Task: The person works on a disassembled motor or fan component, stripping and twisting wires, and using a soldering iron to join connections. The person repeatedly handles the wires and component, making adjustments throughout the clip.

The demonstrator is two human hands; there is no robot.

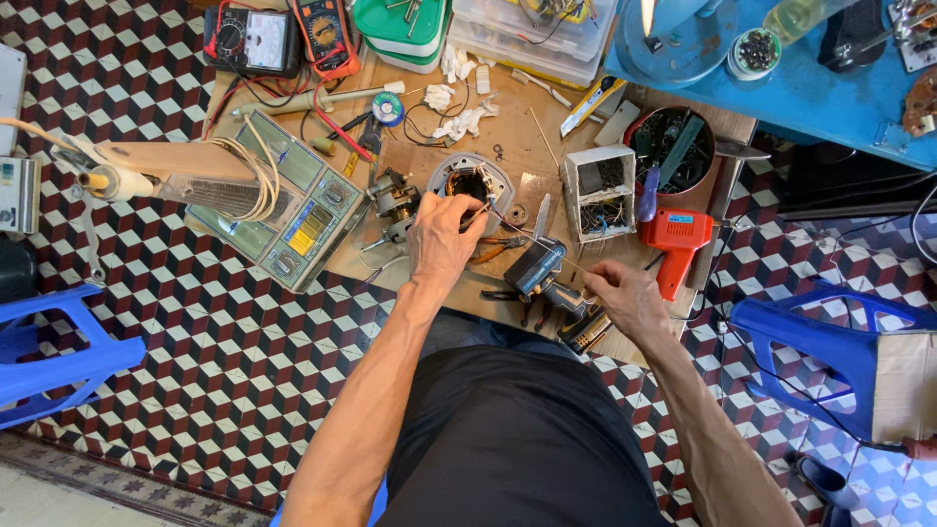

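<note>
Both hands, left hand and right hand, pinch one taut wire amid clutter.

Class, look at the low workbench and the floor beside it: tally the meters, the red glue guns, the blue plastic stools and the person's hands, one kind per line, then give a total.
Meters: 2 (black one, orange one)
Red glue guns: 1
Blue stools: 2 (left, right)
Hands: 2 (left hand, right hand)
Total: 7

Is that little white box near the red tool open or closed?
Open: the white box has no cover on top, and tangled wires and parts show inside it.
</note>
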